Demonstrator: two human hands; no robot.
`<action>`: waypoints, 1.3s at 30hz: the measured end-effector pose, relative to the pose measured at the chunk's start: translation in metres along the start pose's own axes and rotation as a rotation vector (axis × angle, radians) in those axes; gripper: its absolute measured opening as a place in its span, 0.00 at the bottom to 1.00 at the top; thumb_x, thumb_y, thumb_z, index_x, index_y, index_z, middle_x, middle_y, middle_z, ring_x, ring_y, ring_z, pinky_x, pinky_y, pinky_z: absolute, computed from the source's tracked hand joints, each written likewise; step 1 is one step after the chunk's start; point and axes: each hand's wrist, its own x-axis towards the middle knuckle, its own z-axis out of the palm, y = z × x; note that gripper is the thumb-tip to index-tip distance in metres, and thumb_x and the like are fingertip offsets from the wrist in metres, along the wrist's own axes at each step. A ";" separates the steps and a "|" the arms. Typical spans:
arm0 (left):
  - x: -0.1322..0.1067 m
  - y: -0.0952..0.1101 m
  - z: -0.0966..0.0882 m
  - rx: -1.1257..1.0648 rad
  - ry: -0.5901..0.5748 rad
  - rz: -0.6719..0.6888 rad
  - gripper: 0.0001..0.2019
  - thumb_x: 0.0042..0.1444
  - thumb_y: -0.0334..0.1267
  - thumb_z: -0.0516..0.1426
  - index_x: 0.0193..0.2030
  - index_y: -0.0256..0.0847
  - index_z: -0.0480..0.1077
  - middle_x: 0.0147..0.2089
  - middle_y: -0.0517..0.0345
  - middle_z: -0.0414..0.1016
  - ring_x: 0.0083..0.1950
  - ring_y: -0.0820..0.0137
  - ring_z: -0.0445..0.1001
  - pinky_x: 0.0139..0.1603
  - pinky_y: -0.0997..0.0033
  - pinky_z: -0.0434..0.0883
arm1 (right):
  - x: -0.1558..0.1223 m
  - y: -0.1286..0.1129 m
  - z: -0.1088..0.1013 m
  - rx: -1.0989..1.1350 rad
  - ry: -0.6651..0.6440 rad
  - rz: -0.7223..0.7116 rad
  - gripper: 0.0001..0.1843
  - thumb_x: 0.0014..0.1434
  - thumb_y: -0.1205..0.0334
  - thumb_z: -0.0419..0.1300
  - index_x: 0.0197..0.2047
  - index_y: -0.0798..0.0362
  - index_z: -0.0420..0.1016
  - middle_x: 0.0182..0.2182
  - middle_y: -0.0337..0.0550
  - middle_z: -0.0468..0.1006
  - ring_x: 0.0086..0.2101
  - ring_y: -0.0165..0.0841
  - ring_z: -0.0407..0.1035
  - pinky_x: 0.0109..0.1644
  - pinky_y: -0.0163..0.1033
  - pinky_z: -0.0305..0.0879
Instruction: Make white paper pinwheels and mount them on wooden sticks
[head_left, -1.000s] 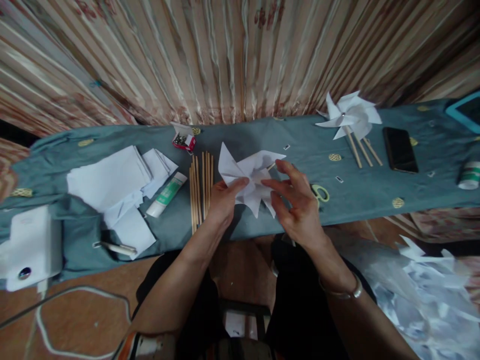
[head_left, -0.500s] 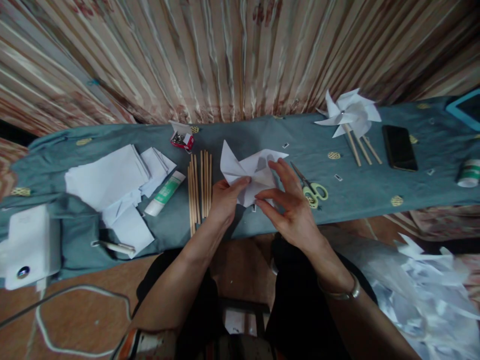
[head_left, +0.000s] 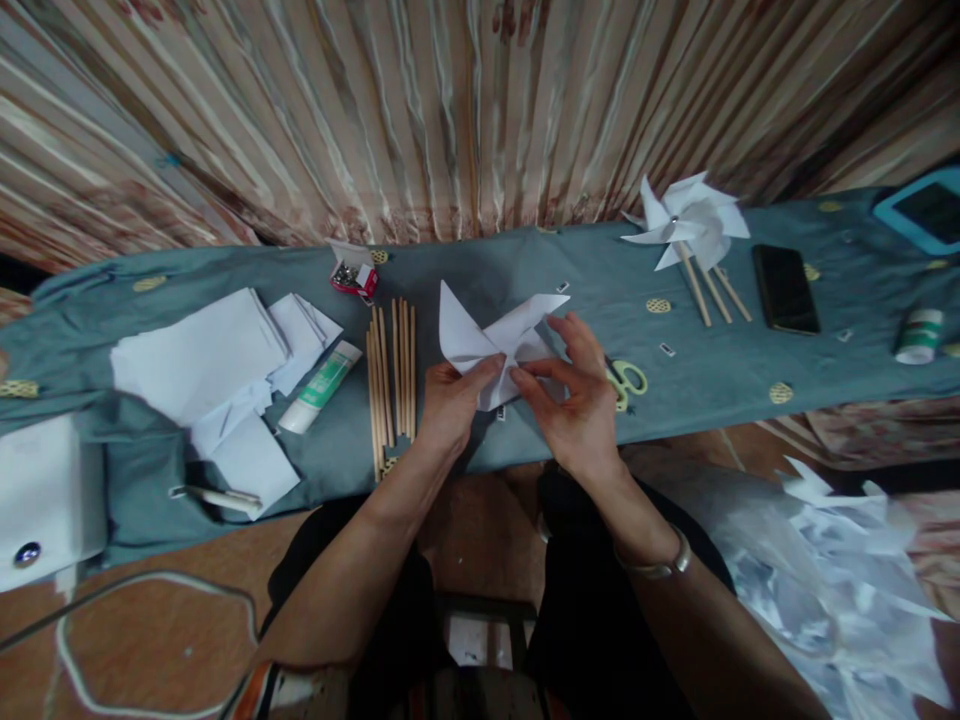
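Note:
A white paper pinwheel (head_left: 517, 325) with folded points is held above the cloth in front of me. My left hand (head_left: 454, 400) grips it from the left, thumb pressed near its centre. From the right, my right hand (head_left: 574, 400) pinches the paper close to the middle, its thumb and index finger meeting the sheet; the other fingers lie behind the right blade. Just left of my left hand are several wooden sticks (head_left: 391, 370) in two bunches. Scissors (head_left: 628, 382) with green handles lie beside my right hand, their blades hidden by it.
Left on the cloth (head_left: 720, 370) lie stacked paper (head_left: 199, 350), a glue stick (head_left: 321, 387) and a box of pins (head_left: 354, 275). Finished pinwheels on sticks (head_left: 694, 225) and a phone (head_left: 786, 289) lie right. A bag of folded paper (head_left: 840, 590) stands below right.
My right hand has moved in toward the pinwheel's centre, and its thumb and index finger now pinch the paper there. The view has shifted slightly to the right.

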 end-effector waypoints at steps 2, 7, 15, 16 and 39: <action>0.000 -0.001 0.000 0.001 -0.001 0.007 0.12 0.34 0.36 0.71 0.29 0.38 0.79 0.32 0.56 0.82 0.33 0.70 0.77 0.39 0.70 0.72 | 0.001 0.000 0.002 0.012 0.012 0.023 0.07 0.58 0.58 0.63 0.31 0.48 0.80 0.60 0.42 0.71 0.65 0.45 0.56 0.69 0.61 0.51; -0.001 -0.001 -0.001 0.005 -0.014 0.003 0.12 0.34 0.37 0.71 0.29 0.38 0.79 0.33 0.57 0.82 0.34 0.69 0.77 0.41 0.68 0.72 | 0.001 0.003 0.005 0.030 0.022 0.055 0.06 0.56 0.59 0.64 0.30 0.49 0.80 0.58 0.44 0.73 0.64 0.44 0.59 0.69 0.59 0.52; -0.002 0.000 0.000 -0.015 -0.015 -0.035 0.14 0.33 0.38 0.72 0.29 0.38 0.79 0.32 0.57 0.81 0.34 0.69 0.77 0.44 0.68 0.72 | 0.003 0.002 0.007 0.048 0.032 0.124 0.07 0.55 0.58 0.65 0.27 0.49 0.79 0.55 0.44 0.77 0.60 0.43 0.65 0.67 0.57 0.55; -0.002 0.000 -0.001 -0.014 -0.013 -0.037 0.14 0.33 0.38 0.72 0.29 0.38 0.79 0.32 0.57 0.81 0.34 0.69 0.77 0.44 0.68 0.72 | 0.003 0.001 0.008 0.048 0.030 0.132 0.07 0.55 0.58 0.65 0.27 0.49 0.79 0.54 0.44 0.77 0.60 0.43 0.65 0.67 0.56 0.55; -0.002 0.000 -0.001 -0.012 -0.021 -0.047 0.11 0.34 0.35 0.70 0.28 0.38 0.78 0.30 0.58 0.81 0.33 0.70 0.76 0.42 0.69 0.72 | 0.002 0.001 0.011 0.073 0.026 0.205 0.08 0.54 0.56 0.65 0.27 0.50 0.80 0.51 0.48 0.79 0.56 0.46 0.69 0.62 0.54 0.63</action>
